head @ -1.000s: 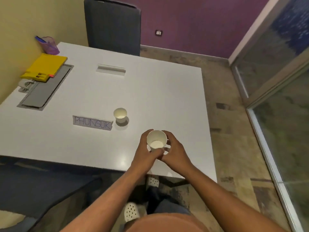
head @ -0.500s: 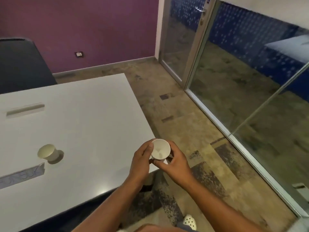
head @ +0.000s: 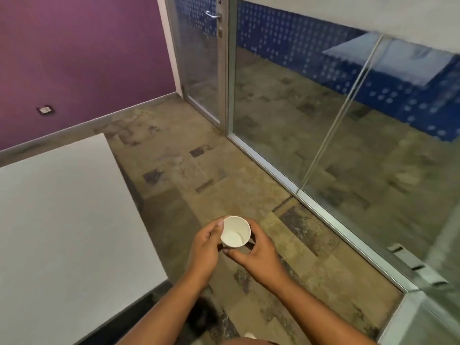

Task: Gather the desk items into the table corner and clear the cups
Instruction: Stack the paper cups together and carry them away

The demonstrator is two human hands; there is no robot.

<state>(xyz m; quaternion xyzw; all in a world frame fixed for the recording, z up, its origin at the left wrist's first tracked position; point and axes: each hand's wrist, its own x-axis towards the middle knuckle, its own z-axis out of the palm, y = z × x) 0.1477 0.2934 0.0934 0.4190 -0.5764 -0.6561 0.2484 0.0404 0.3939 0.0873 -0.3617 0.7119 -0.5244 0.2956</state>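
A white paper cup [head: 235,232] is held upright over the floor, to the right of the white table [head: 64,215]. My left hand [head: 205,247] grips its left side, thumb at the rim. My right hand [head: 256,250] wraps the cup's right side and bottom. The inside of the cup looks empty. The second cup, the name card and the other desk items are out of view.
A glass partition [head: 311,145] with a metal floor rail runs along the right. A glass door with a handle [head: 214,14] stands at the back, beside the purple wall [head: 74,58]. Tiled floor [head: 199,170] lies between table and glass.
The view has swung to the right, away from the table. The second cup, name card and chair have left the view. Both hands still hold the same cup, now past the table's edge over the floor.
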